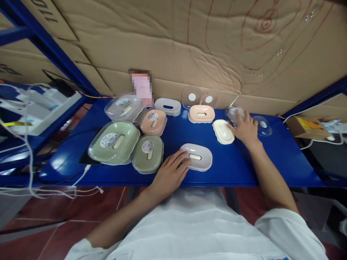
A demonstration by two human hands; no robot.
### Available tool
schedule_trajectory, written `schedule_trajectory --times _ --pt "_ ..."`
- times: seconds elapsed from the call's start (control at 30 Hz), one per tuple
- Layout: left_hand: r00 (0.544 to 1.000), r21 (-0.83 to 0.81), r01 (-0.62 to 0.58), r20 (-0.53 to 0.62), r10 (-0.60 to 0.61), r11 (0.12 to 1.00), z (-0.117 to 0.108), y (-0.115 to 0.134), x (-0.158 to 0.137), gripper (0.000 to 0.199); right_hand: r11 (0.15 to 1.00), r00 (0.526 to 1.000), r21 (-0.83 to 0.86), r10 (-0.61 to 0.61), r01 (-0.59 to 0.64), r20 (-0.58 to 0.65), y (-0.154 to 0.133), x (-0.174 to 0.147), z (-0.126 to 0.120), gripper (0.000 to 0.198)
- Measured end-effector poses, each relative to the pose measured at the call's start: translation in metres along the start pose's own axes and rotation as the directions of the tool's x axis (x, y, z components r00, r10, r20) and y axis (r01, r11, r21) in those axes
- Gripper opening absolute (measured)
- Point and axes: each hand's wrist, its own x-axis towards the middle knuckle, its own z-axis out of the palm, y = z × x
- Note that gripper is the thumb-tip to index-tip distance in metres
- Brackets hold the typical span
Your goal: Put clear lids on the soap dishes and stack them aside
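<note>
My left hand (170, 173) rests on the left edge of a pale lilac soap dish (199, 157) near the front of the blue shelf (238, 166). My right hand (245, 128) reaches further back and grips a clear plastic lid (233, 115). A cream dish (222, 131) lies just left of that hand, and another clear lid (262, 125) lies to its right. Behind the cream dish stands a peach dish (201, 113) with two clear lids (199, 96) leaning behind it.
On the left lie lidded soap dishes: two green ones (114, 142) (148, 153), a peach one (153, 122), a grey one (123, 106), plus a white dish (168, 106). Cardboard forms the back wall. Cables and a tray (40, 108) sit at far left, a small box (305, 126) at right.
</note>
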Motion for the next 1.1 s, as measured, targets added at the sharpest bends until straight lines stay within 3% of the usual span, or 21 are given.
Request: schedule_trajectory --times 0.1,0.2,0.27,0.33,0.4,0.47,0.53,0.63,0.8,0.97,1.1 --pt "0.994 -0.029 0.091 -0.051 -0.093 0.995 0.002 0.001 -0.002 0.025 0.997 0.998 0.057 0.057 -0.055 -0.025 0.005 0.006 0.009 0.075" --pt "0.981 -0.053 0.171 -0.079 -0.175 0.984 0.003 0.005 -0.003 0.03 0.975 0.996 0.22 0.02 0.0 -0.09 0.015 -0.002 -0.004 0.075" --pt "0.976 -0.074 0.202 -0.061 -0.207 0.977 0.003 0.007 -0.005 0.031 0.912 0.988 0.39 -0.076 0.124 -0.136 0.014 -0.018 -0.019 0.071" --pt "0.973 -0.107 0.221 -0.036 -0.226 0.969 0.003 0.009 -0.006 0.027 0.791 0.964 0.551 -0.219 0.265 -0.148 0.0 -0.044 -0.032 0.062" --pt "0.969 -0.16 0.236 -0.042 -0.245 0.958 0.004 0.008 -0.007 0.025 0.657 0.907 0.658 -0.409 0.367 -0.097 -0.022 -0.075 -0.04 0.06" --pt "0.962 -0.23 0.243 -0.068 -0.264 0.942 0.005 0.007 -0.008 0.032 0.549 0.82 0.73 -0.572 0.408 -0.028 -0.047 -0.103 -0.044 0.064" --pt "0.959 -0.283 0.235 -0.091 -0.27 0.93 0.007 0.005 -0.008 0.046 0.515 0.752 0.747 -0.658 0.42 0.03 -0.067 -0.121 -0.045 0.064" --pt "0.964 -0.289 0.22 -0.083 -0.254 0.932 0.009 0.002 -0.009 0.061 0.516 0.709 0.715 -0.704 0.471 0.04 -0.08 -0.128 -0.048 0.064" --pt "0.972 -0.271 0.22 -0.019 -0.234 0.937 0.009 0.001 -0.008 0.062 0.513 0.678 0.656 -0.735 0.553 0.003 -0.087 -0.127 -0.05 0.072" --pt "0.969 -0.271 0.226 -0.033 -0.243 0.936 0.011 -0.001 -0.009 0.053 0.531 0.699 0.624 -0.715 0.574 -0.034 -0.092 -0.132 -0.042 0.075" --pt "0.968 -0.277 0.228 -0.035 -0.247 0.933 0.012 -0.002 -0.011 0.047 0.464 0.652 0.636 -0.754 0.616 -0.081 -0.088 -0.131 -0.039 0.072"
